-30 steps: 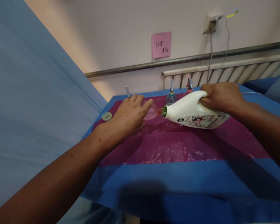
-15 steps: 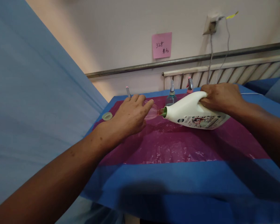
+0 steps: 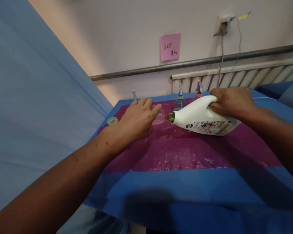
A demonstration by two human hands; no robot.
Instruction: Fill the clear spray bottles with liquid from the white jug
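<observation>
My right hand (image 3: 230, 100) is wrapped round the handle of a large white detergent jug (image 3: 202, 118), which tilts so its green-lined mouth points left. That mouth meets the narrow neck of a clear, pinkish plastic bottle (image 3: 160, 116); whether liquid is flowing I cannot make out. My left hand (image 3: 139, 120) is closed round the bottle's body and covers most of it. A pale green cap (image 3: 112, 121) lies on the magenta plastic sheet (image 3: 171, 156), left of my left hand.
Behind the jug stand a teal spray bottle (image 3: 179, 103) and a pink-collared spray head (image 3: 199, 89). Another grey spray head (image 3: 134, 95) pokes up past my left hand. A blue cloth (image 3: 173, 185) covers the table. A blue curtain (image 3: 39, 91) hangs at left; a radiator (image 3: 249, 73) runs behind.
Almost nothing differs. Both hands, the jug and the bottle keep their places; the view has shifted very slightly.
</observation>
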